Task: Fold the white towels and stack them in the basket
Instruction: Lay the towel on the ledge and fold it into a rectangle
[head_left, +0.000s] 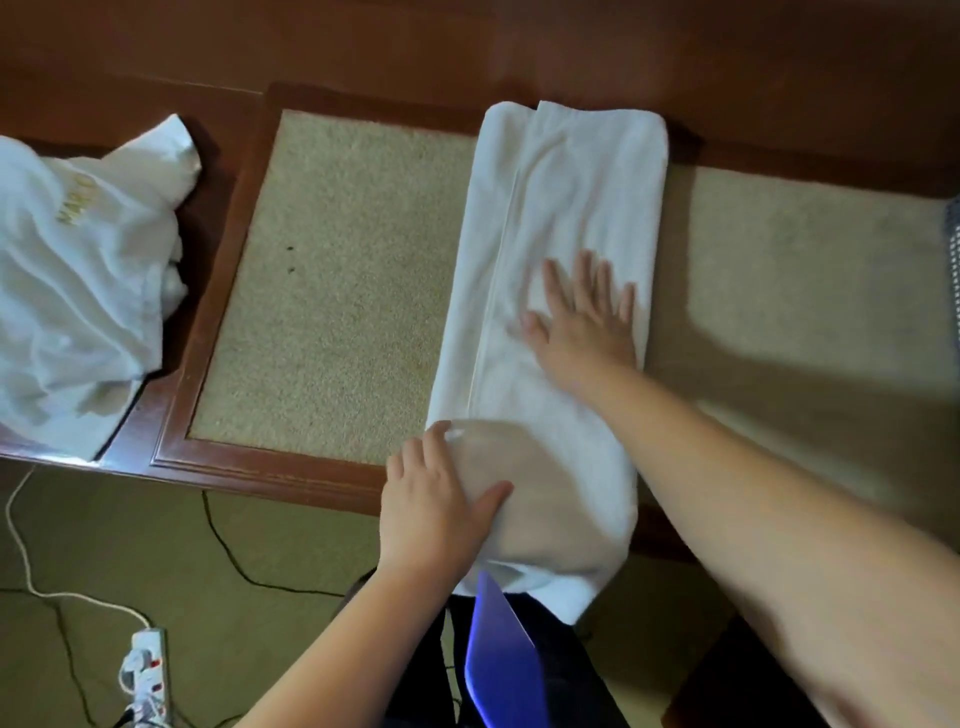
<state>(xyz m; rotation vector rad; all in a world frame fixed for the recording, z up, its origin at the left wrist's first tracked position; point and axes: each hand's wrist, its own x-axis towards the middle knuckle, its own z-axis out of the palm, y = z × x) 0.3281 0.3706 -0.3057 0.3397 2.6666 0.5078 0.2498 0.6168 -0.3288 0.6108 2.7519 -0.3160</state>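
both hands flat on folded towel (561, 218), l hand (431, 504), r hand (584, 322), fingers spread

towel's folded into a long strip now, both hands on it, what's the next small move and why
Probably fold the near end away from the person, up over the middle. The towel already lies as a long narrow strip with its near end hanging off the table edge. The right hand presses flat on the middle as an anchor, and the left hand rests at that near end, well placed to lift it.
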